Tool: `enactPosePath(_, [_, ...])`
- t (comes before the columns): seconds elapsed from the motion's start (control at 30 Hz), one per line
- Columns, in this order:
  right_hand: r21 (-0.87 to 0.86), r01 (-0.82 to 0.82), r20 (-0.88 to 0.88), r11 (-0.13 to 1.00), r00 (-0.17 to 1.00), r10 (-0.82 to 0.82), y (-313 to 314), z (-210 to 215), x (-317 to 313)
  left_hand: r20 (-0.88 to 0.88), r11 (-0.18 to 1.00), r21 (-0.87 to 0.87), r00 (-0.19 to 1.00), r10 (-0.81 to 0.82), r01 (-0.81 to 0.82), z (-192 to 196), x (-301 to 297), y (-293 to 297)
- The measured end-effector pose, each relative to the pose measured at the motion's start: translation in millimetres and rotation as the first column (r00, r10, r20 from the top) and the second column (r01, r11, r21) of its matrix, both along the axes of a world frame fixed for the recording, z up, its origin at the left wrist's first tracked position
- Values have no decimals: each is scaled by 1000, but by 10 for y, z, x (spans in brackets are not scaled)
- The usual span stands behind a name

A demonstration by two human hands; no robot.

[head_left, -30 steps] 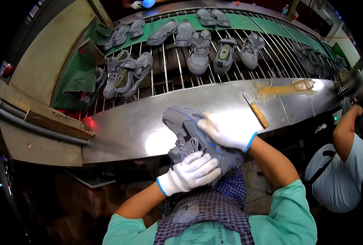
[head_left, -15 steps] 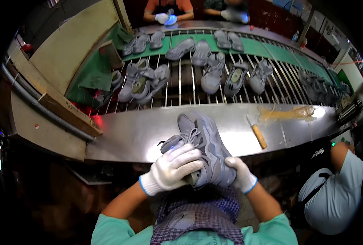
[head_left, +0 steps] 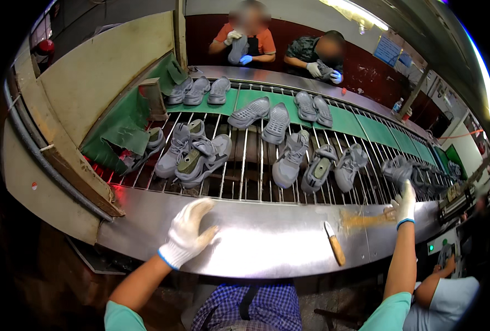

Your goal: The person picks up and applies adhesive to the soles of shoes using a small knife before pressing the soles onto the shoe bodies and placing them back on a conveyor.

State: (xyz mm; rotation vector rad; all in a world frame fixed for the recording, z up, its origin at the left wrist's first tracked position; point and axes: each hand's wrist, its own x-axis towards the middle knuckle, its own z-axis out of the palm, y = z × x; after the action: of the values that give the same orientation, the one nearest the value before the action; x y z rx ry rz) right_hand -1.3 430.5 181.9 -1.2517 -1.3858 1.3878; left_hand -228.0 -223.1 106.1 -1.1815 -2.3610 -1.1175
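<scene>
Left of the wooden-handled metal knife, your white-gloved left hand hovers over the steel tabletop, grip loosely spread and empty. Beyond and right of the knife, your white-gloved right hand is at a grey sports shoe; whether that grip holds it, I cannot tell. More grey shoes lie beyond the knife; which are finished or left doesn't show. Farther beyond, a light-blue notice is illegible.

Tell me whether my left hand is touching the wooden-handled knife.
Apart. The head view shows it plainly: a broad stretch of metal counter lies between your left hand and the wooden-handled knife.
</scene>
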Motion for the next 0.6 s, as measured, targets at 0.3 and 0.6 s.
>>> enactPosePath(0.3, [650, -759, 726, -38, 605, 327, -2519, -287, -3130, -297, 855, -490, 955, 15, -166, 299, -2458, 1802])
enactPosePath(0.6, [584, -795, 811, 165, 577, -96, -2370, -1684, -4510, -435, 651, -625, 885, 168, -431, -600, -3556, 2633])
